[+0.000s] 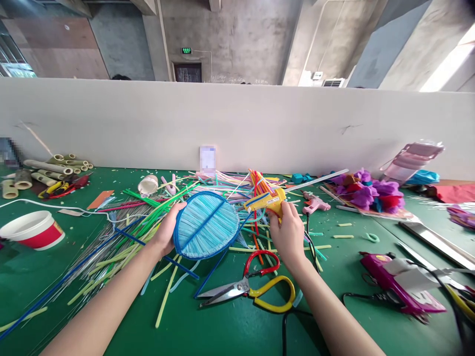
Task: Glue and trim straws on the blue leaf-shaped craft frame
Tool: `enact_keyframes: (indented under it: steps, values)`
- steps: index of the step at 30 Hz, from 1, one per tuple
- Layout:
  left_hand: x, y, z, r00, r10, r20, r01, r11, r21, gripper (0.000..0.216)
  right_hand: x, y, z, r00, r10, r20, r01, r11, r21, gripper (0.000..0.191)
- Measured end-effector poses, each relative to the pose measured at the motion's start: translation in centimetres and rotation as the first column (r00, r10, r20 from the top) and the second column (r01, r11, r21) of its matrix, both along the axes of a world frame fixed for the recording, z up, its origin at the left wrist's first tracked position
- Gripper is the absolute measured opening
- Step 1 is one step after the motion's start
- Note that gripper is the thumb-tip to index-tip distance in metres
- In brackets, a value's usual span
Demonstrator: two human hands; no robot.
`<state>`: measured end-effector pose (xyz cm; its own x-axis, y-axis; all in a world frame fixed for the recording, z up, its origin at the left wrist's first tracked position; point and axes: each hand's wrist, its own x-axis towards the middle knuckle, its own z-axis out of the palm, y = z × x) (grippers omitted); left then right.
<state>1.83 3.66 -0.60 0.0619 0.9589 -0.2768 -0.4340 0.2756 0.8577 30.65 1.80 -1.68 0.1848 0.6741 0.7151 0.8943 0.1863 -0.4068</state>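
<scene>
My left hand (171,228) grips the left edge of a blue leaf-shaped craft piece (208,225), with light blue strands inside a dark blue rim and a dark rib across it. In my right hand (287,230) is a yellow glue gun (270,201), a long white glue stick (319,179) jutting from its back. Its nozzle points left, close to the leaf's right edge; whether it touches I cannot tell. Below them lie scissors (243,287) with one red and one yellow handle, blades partly spread. Coloured pipe cleaners (163,212) are strewn under and around the leaf.
At the left stand a paper cup (35,230) and bamboo pieces (55,170). A pink glue gun (315,202) rests beyond my right hand. Purple flowers (371,193) and a magenta power strip (401,284) are at the right. A pale partition (237,123) closes off the back.
</scene>
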Motion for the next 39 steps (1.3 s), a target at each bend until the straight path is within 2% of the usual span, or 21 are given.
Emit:
enact_keyframes:
  steps: [15,19,23,25,28,32,39]
  values:
    - [0.4,-0.6,0.6,0.999,-0.039,0.011,0.039,0.999,-0.035,0.033,0.0,-0.1,0.3,1.000,0.018,-0.025,-0.018,1.000,-0.013,0.011]
    - [0.4,-0.4,0.3,0.999,-0.031,0.015,0.031,0.999,-0.032,0.034,-0.3,-0.1,0.4,0.998,0.009,-0.061,-0.010,1.000,-0.007,0.012]
    - [0.2,-0.3,-0.1,0.999,0.020,0.029,-0.022,0.999,0.047,0.036,-0.6,-0.2,0.8,0.982,-0.073,-0.174,0.069,0.997,-0.030,0.033]
    - [0.3,-0.4,0.0,0.998,0.044,0.044,-0.049,0.991,0.121,0.038,-0.7,-0.3,1.0,0.966,-0.091,-0.241,0.084,0.996,-0.041,0.043]
    - [0.8,-0.9,0.4,0.996,0.015,0.092,-0.039,0.963,0.266,0.049,-0.9,-0.6,1.4,0.946,-0.087,-0.313,0.072,0.996,-0.059,0.052]
    - [1.6,-1.5,0.4,0.994,-0.066,0.090,0.027,0.925,0.379,0.056,-1.3,-0.9,1.9,0.934,-0.065,-0.351,0.045,0.997,-0.065,0.052]
    - [1.8,-1.7,-0.8,0.993,-0.115,-0.030,0.118,0.919,0.376,0.050,-1.6,-1.3,2.3,0.901,-0.032,-0.432,0.031,0.999,-0.010,0.041]
